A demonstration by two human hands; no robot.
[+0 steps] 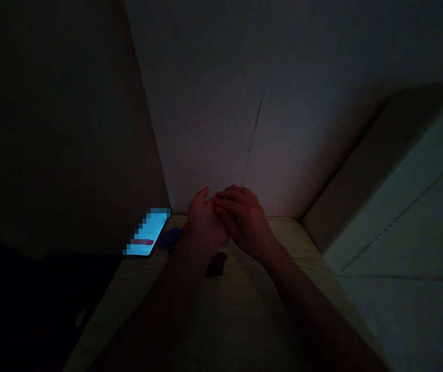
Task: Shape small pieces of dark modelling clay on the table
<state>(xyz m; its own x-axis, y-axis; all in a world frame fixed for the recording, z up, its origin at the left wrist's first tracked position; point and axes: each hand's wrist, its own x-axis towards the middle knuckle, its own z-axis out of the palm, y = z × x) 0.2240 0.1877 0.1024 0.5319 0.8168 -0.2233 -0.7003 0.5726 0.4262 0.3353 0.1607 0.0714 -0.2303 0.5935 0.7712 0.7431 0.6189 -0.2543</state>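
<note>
Left forearm [170, 289], right forearm [306, 289]: both bare, wider low down, tapering upward. Left grip [207, 222], right grip [245, 217]: plain bare human hands. Lower forearms lost in shadow; finer detail too dark to tell.

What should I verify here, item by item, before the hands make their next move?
1. Both hands in view: ok. The left hand and right hand meet above the table.
2. Contents between the hands: cannot tell; the fingers hide any.
3. Blue item in sight: ok, on the table left of the left hand.
4. Dark item identifiable: cannot tell, too dim.
5. Screen readable: not ok; lit but pixelated.
6. Lighting: not ok, mostly dark.
</note>
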